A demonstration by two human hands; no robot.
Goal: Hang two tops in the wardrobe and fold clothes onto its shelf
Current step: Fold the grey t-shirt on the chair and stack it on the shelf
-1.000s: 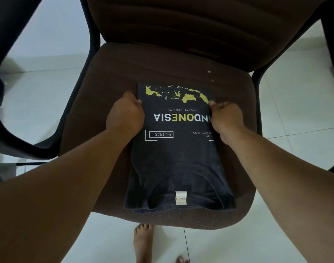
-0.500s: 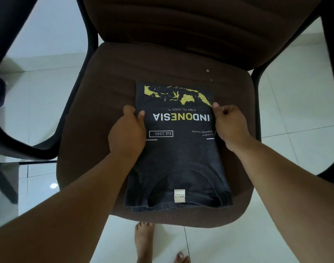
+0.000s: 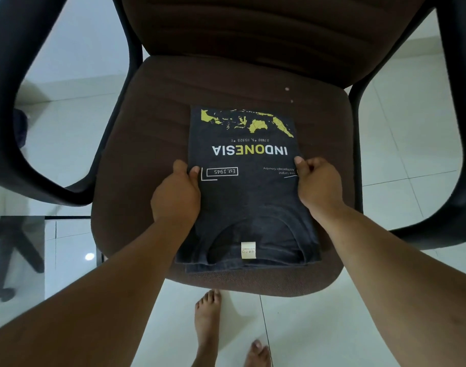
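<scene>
Here, both hands pinch the side edges of a half-folded dark T-shirt (image 3: 242,192) lying on the brown seat of an office chair (image 3: 147,154).

The left hand (image 3: 176,197) grips the shirt's left edge with the thumb on top beside the "Est.1945" print and the fingers tucked under the cloth; the right hand (image 3: 318,185) holds the right edge the same way, thumb on top and fingers curled round the fabric. The shirt lies flat with sleeves already folded in, its collar and white label (image 3: 248,250) nearest the person and the yellow map print at the far end. This looks like the folding step, with the wardrobe out of view. The next move probably calls for lifting both edges evenly and bringing one end over the other so the layers stay aligned.
</scene>
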